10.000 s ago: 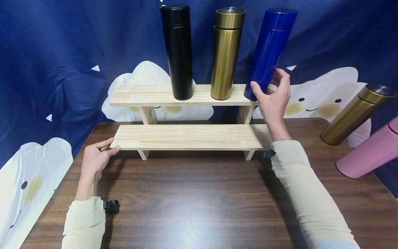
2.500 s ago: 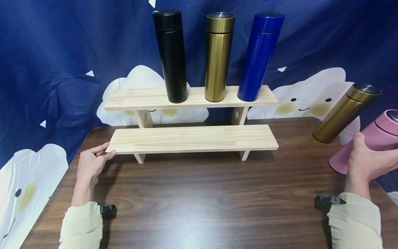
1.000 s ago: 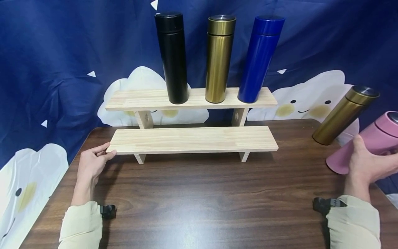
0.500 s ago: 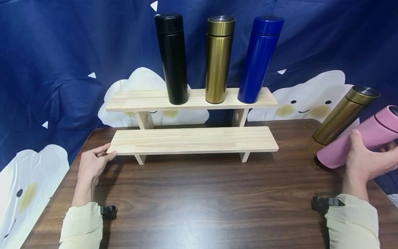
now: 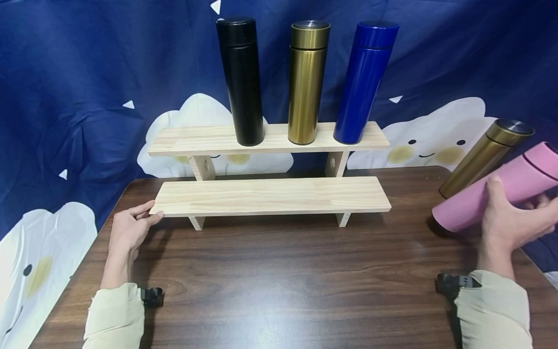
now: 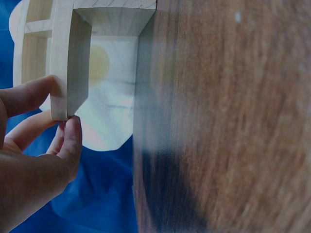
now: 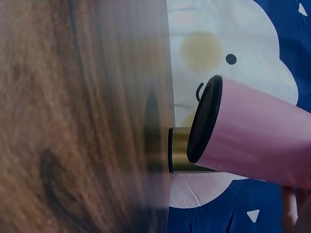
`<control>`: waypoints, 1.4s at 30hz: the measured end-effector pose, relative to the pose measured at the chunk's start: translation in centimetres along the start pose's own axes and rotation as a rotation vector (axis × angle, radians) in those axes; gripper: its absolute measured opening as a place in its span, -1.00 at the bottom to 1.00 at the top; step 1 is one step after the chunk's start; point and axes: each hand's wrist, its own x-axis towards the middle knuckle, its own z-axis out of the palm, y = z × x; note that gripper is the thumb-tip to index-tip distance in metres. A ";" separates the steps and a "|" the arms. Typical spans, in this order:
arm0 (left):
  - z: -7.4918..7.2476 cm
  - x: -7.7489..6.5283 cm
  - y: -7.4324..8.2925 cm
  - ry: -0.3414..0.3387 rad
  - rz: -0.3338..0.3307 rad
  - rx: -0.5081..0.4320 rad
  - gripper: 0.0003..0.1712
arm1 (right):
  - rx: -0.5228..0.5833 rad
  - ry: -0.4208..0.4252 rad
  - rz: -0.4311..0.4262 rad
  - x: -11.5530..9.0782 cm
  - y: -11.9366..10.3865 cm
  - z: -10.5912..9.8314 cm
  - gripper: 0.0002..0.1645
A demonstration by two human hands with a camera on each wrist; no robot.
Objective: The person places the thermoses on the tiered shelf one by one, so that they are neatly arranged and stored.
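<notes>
A pink thermos flask (image 5: 501, 189) is gripped by my right hand (image 5: 512, 225) at the table's right side. It tilts, and the right wrist view shows its dark base (image 7: 206, 119) raised off the table. Across on the left, my left hand (image 5: 128, 232) pinches the left end of the lower shelf board (image 5: 270, 196) of a two-tier wooden rack. In the left wrist view, the thumb and fingers (image 6: 72, 141) hold that board's end (image 6: 59, 104). On the upper board (image 5: 196, 138) stand a black flask (image 5: 241, 87), a gold flask (image 5: 308, 87) and a blue flask (image 5: 364, 87).
A second gold flask (image 5: 475, 162) stands on the brown wooden table (image 5: 283, 276) at the back right, partly behind the pink one. Behind the rack hangs a dark blue curtain (image 5: 131, 58) with white cloud prints.
Ten seconds ago my right hand held the blue flask on the upper board. It since moved to the pink flask, which has now lifted, tilted and shifted left. My left hand stays put.
</notes>
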 end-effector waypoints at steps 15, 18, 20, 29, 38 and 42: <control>0.0 0.0 0.1 -0.002 -0.007 0.005 -0.33 | 0.262 -0.014 -0.057 -1.9 -3.1 1.0 -0.05; 0.0 0.1 0.1 0.002 -0.010 0.008 -0.32 | 0.257 -0.016 -0.100 -2.2 -3.5 1.3 -0.08; 0.0 0.1 0.1 0.002 -0.009 0.016 -0.32 | 0.258 -0.021 -0.126 -2.4 -3.8 1.4 -0.11; 0.0 -0.1 0.2 -0.005 -0.015 0.005 -0.30 | 0.291 -0.058 -0.122 -3.3 -4.4 1.9 -0.16; 0.0 -0.1 0.3 -0.002 -0.016 0.008 -0.31 | 0.353 -0.103 -0.124 -3.0 -4.0 2.8 -0.13; 0.0 -0.1 0.2 0.001 -0.011 0.017 -0.31 | 0.383 -0.125 -0.100 -3.1 -3.9 3.0 -0.12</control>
